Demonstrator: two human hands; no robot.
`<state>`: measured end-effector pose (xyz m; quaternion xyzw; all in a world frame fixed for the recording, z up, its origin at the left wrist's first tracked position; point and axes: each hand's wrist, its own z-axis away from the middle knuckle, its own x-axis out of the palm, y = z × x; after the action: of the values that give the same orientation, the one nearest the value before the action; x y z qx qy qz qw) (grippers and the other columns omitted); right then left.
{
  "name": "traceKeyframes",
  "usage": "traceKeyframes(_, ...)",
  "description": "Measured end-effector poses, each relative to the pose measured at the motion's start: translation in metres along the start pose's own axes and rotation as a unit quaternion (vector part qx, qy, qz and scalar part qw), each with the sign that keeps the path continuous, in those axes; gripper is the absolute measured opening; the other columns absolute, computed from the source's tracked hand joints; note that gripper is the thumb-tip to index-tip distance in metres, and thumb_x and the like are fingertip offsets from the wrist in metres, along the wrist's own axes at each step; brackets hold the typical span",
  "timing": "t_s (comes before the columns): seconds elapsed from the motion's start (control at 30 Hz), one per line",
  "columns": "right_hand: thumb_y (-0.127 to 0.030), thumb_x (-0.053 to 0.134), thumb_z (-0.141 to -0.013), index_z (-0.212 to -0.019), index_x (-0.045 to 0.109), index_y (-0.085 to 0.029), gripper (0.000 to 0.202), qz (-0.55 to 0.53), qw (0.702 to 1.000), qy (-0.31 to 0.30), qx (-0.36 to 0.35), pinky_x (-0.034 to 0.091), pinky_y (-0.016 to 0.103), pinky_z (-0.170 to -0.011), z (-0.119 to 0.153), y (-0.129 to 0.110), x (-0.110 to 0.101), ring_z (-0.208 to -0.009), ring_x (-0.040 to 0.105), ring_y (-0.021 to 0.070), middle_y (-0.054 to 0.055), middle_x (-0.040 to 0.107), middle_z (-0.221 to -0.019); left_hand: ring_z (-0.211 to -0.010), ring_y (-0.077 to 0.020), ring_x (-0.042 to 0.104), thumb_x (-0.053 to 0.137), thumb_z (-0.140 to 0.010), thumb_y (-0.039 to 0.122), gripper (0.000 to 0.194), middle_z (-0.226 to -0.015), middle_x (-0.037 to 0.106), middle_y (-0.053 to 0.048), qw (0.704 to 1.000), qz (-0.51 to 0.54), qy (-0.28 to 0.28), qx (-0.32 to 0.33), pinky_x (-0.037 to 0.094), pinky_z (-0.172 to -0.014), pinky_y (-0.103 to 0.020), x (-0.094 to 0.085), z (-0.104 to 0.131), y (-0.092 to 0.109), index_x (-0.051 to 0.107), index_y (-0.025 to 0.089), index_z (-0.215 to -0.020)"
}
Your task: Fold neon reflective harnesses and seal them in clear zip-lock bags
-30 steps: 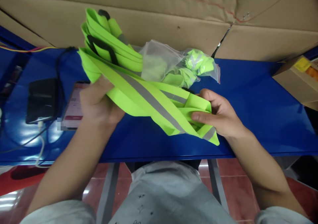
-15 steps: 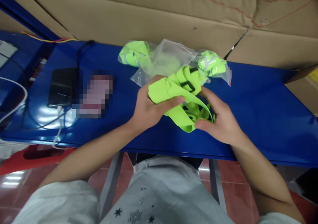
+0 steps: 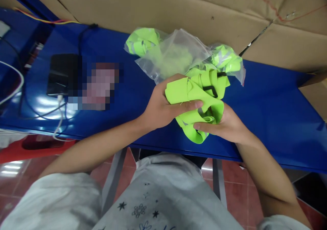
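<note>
A bundle of neon-yellow strap (image 3: 194,92) with grey reflective parts and a black buckle is held between both hands above the blue table (image 3: 133,114). My left hand (image 3: 167,104) wraps round its left side, thumb across the top. At the lower right, my right hand (image 3: 224,122) grips the folds, its fingers partly hidden behind the material. Just beyond the bundle lies a clear plastic bag (image 3: 176,53). Bagged neon-yellow items rest at its left (image 3: 143,41) and right (image 3: 227,60).
A black box-shaped device (image 3: 62,75) with a white cable sits at the left, beside a blurred-out rectangular object (image 3: 100,85). Cardboard (image 3: 158,9) lines the table's back. A cardboard box (image 3: 315,92) stands at the right edge, and a red stool (image 3: 33,148) lower left.
The right hand has closed in on the bundle, and the loose loop at its right is now gathered more tightly. The whole view has shifted slightly.
</note>
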<state>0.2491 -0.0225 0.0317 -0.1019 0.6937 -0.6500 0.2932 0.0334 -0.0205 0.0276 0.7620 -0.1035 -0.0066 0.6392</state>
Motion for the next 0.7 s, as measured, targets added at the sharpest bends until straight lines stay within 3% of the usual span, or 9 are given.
traceKeyframes(0.2, -0.031, 0.09, -0.08, -0.105, 0.071, -0.021, 0.033, -0.132, 0.98, -0.135, 0.068, 0.059, 0.027, -0.069, -0.001, -0.004, 0.0, -0.077, 0.069, 0.0141, -0.002, 0.071, -0.086, -0.098, -0.0236, 0.072, 0.097, -0.074, 0.033, 0.038, -0.102, 0.075, -0.001, 0.998, -0.043, 0.005, 0.039, 0.061, -0.09, -0.039, -0.002, 0.004, 0.006, 0.074, 0.026, -0.103)
traceKeyframes(0.33, -0.033, 0.09, -0.081, -0.11, 0.074, -0.021, 0.035, -0.137, 0.978, -0.115, 0.111, 0.06, 0.027, -0.07, 0.002, 0.004, 0.005, -0.077, 0.07, 0.0141, 0.0, 0.075, -0.092, -0.111, -0.0291, 0.07, 0.101, -0.066, 0.033, 0.045, -0.102, 0.073, -0.003, 0.998, -0.038, 0.048, 0.011, 0.059, -0.098, -0.043, -0.005, 0.001, 0.004, 0.074, 0.025, -0.101)
traceKeyframes(0.5, -0.036, 0.075, -0.097, -0.1, 0.073, -0.018, 0.018, -0.14, 0.98, -0.131, 0.05, 0.061, 0.028, -0.077, 0.002, 0.013, 0.019, -0.083, 0.071, 0.0138, 0.002, 0.075, -0.091, -0.116, -0.0318, 0.069, 0.103, -0.062, 0.03, 0.047, -0.097, 0.07, -0.002, 0.996, -0.004, 0.086, -0.021, 0.06, -0.099, -0.044, -0.006, -0.003, 0.004, 0.071, 0.021, -0.095)
traceKeyframes(0.7, -0.033, 0.076, -0.096, -0.091, 0.071, -0.017, 0.017, -0.071, 0.988, -0.127, 0.052, 0.054, 0.022, -0.064, 0.0, -0.008, -0.002, -0.068, 0.065, 0.0099, -0.002, 0.072, -0.08, -0.098, -0.0245, 0.073, 0.095, -0.076, 0.033, 0.035, -0.098, 0.072, -0.002, 0.989, 0.116, 0.044, -0.081, 0.062, -0.09, -0.039, -0.004, -0.005, 0.005, 0.071, 0.018, -0.099)
